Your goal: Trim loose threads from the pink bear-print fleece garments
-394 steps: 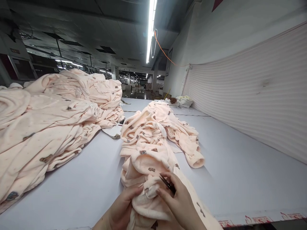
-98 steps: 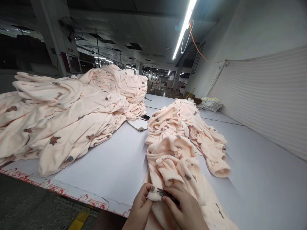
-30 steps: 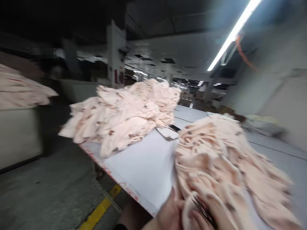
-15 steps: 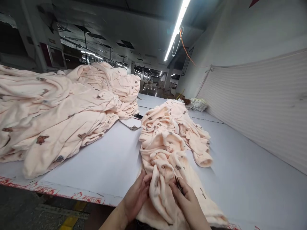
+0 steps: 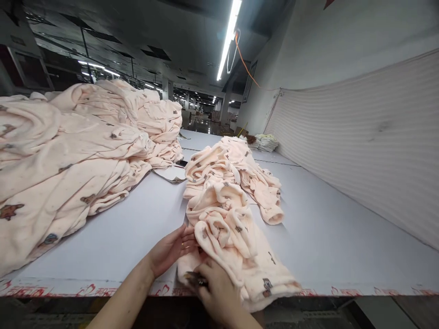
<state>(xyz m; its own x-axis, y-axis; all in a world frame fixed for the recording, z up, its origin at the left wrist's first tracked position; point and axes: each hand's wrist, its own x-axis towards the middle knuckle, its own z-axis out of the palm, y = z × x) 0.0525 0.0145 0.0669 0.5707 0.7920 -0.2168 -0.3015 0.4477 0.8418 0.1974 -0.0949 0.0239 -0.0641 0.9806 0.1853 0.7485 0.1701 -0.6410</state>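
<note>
Peach garment [image 5: 222, 214] lies beside the left hand [image 5: 168, 251], fingers loosely extended; the right hand [image 5: 216, 284] clasps dark snips [image 5: 196, 279] in its fingers. A white bench [image 5: 325, 228] fronts a dim hall [image 5: 199, 123].

Your forearms [image 5: 127, 292] were bare, your right hand [image 5: 217, 283] and left hand [image 5: 168, 252] likewise; the left seemed to wear a thin ring [image 5: 183, 245] (too small to tell clearly).

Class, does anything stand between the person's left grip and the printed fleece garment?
Nothing visible does: the left grip is at the left folds of the printed fleece garment. The right grip, holding dark snips, lies nearer the viewer, not between them.
</note>
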